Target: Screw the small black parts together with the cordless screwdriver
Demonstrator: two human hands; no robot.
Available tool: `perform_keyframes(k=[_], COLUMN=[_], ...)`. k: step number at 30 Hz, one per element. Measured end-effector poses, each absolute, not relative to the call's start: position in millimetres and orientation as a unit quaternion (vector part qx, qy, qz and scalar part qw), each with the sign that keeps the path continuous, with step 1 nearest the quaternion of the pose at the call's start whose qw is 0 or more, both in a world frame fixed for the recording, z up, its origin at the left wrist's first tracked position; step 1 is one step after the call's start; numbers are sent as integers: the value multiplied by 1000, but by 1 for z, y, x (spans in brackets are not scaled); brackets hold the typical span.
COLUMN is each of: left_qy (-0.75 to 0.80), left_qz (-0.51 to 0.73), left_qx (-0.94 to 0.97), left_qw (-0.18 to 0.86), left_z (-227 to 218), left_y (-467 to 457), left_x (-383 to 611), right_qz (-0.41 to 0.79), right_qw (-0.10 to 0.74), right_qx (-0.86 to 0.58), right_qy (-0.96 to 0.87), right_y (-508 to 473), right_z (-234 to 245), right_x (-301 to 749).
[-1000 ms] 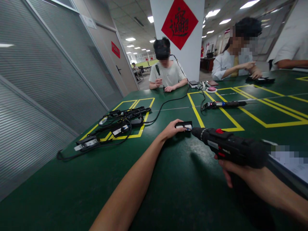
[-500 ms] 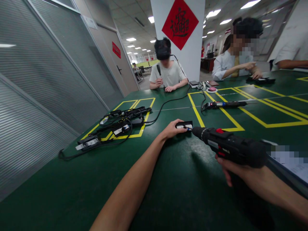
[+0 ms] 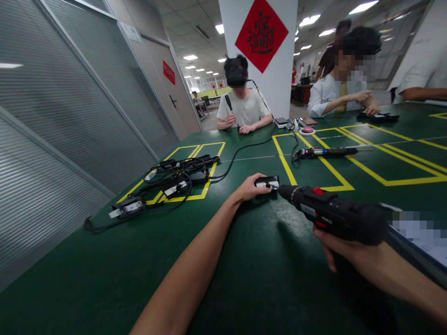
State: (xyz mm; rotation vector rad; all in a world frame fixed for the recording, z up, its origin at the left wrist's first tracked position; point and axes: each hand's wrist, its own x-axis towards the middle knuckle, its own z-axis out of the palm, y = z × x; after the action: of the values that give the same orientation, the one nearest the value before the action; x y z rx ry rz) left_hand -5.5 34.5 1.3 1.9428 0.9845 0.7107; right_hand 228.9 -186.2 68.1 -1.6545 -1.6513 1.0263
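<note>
My left hand (image 3: 252,187) is closed around the left end of a small black case with a white inside (image 3: 271,184), held down on the green table. In my right hand (image 3: 344,244) is a black cordless drill (image 3: 335,211) with red details, gripped by its handle and pointing left. The drill's front end meets the right end of the case, where a bit of blue shows. Whether the tip sits on a screw is too small to tell. My right fingers are partly hidden behind the drill.
Black adapters and cables (image 3: 178,179) lie tangled at the left, with one cable running back across the table (image 3: 115,260). An electric screwdriver (image 3: 328,151) lies beyond the drill. A clipboard-like board (image 3: 419,242) is at the right. Co-workers sit across the table, one holding a screwdriver (image 3: 228,103).
My hands, the case and the drill have hardly moved. Behind the co-worker at the right, another person has come into view.
</note>
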Motion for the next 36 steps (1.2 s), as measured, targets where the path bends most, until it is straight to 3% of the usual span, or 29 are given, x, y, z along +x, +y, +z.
perform_keyframes(k=[3,36], left_qy=[389,402], left_qz=[289,286], left_qx=[776,768], left_qw=[404,408], left_z=[0,1], left_y=[35,34], left_x=[-6,-3], right_qz=[426,421], right_qw=[236,249], right_qx=[-630,-626], right_qy=[-606,-608], right_y=[-185,-188], right_z=[70,78], right_x=[229,227])
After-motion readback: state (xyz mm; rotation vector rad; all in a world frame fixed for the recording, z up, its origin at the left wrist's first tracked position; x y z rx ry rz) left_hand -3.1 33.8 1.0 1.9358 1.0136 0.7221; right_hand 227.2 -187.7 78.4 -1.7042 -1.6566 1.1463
